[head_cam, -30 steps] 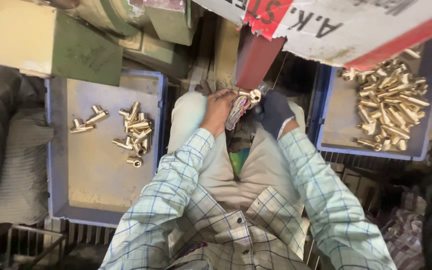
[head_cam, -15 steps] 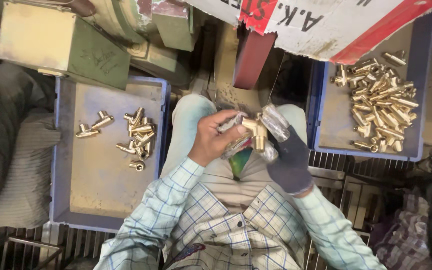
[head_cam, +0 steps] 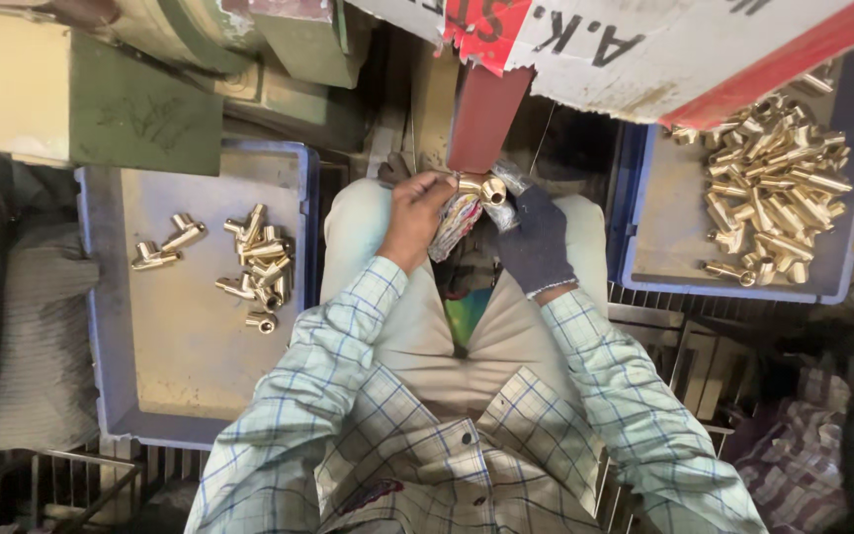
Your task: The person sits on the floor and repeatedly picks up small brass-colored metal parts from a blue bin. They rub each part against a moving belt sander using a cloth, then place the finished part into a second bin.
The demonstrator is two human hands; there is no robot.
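My left hand point(head_cam: 414, 220), bare, and my right hand point(head_cam: 534, 242), in a dark glove, meet above my knees. Together they hold a small brass fitting point(head_cam: 484, 189) against the lower end of a dark red belt point(head_cam: 484, 117). A crumpled cloth point(head_cam: 455, 222) is pinched in my left fingers under the fitting. A blue tray point(head_cam: 101, 326) on my left carries a loose scatter of brass fittings point(head_cam: 257, 265). Another blue tray point(head_cam: 644, 259) on my right holds a heap of brass fittings point(head_cam: 778, 188).
A green and cream machine body point(head_cam: 101, 99) stands beyond the left tray. A white and red cardboard sheet point(head_cam: 664, 44) overhangs the right tray. A metal grate point(head_cam: 674, 346) runs under my right side, with checked cloth point(head_cam: 793, 455) at lower right and grey fabric point(head_cam: 22, 336) at far left.
Half a second ago both hands were drawn back toward my lap with the fitting. Now they have moved forward and up, putting the fitting at the red belt again.
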